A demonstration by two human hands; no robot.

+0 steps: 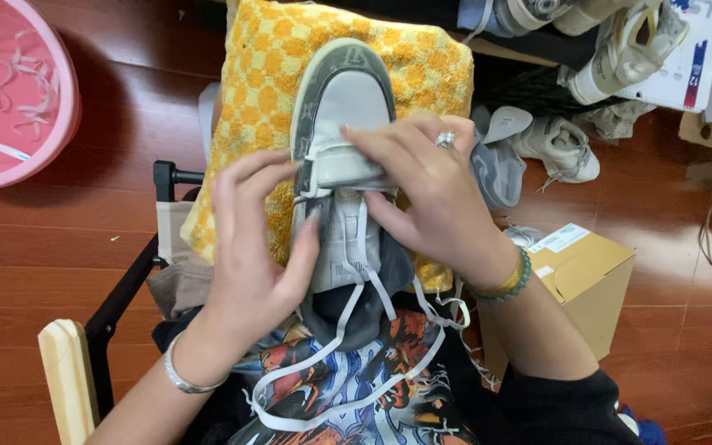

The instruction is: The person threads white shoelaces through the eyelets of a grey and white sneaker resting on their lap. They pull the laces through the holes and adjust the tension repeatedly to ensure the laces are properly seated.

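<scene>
A reddish-brown wooden floor (59,239) is spreading out beneath the scene, with a pink round tub (10,91) holding loose white laces sitting at the upper left and a small cardboard box (591,276) standing at the right. More pale sneakers (554,144) are lying on the floor and on a dark rack at the upper right. A yellow checkered towel (282,58) is lying over the person's lap, and a grey-and-white sneaker (344,91) is resting on it, toe pointing away from the person.

The left hand (257,247) is pinching the sneaker's left side near the eyelets, its grip closing on the white shoelace (348,354) there with thumb and forefinger. The right hand (430,189), wearing a ring and a beaded bracelet, is pressing down across the tongue area, its fingers curling over the lace at the top of the eyelet row; its grip is closed on the shoe and lace. The lace's free ends are trailing down in loops over the printed dark shirt (356,387). A pale wooden chair post (67,379) is showing at the lower left.
</scene>
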